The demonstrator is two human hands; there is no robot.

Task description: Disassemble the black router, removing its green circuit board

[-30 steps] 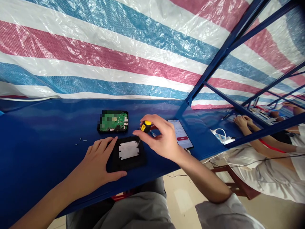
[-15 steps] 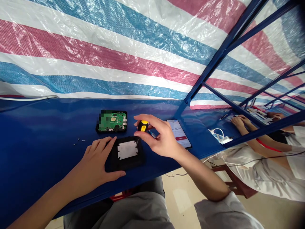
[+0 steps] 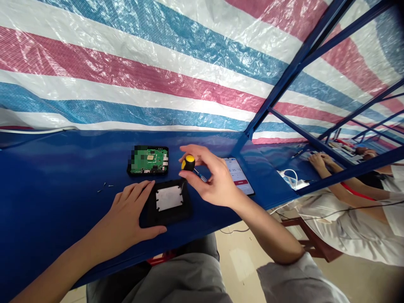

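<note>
My right hand (image 3: 216,176) pinches the yellow and black handle of a screwdriver (image 3: 188,163) over the upper right corner of a black case part (image 3: 186,206). A metal plate (image 3: 169,198) covers the middle of that part. My left hand (image 3: 132,206) lies spread along the left side of the case part, thumb near its lower edge, holding nothing. Behind it on the table is a green circuit board (image 3: 150,160) in a black shell, its left end pixelated. A small blue and silver object (image 3: 200,176) shows partly beyond my right palm; I cannot make out its kind.
Several small screws (image 3: 101,187) lie left of the case part on the blue table (image 3: 57,181). A phone (image 3: 241,176) with a running timer rests right of my right hand. Further right are a white power strip (image 3: 295,182), blue frame bars and another person's hands (image 3: 318,160).
The screwdriver handle has turned and tipped a little in my right fingers, and its yellow end now faces up more. My left hand and the case part stay where they were.
</note>
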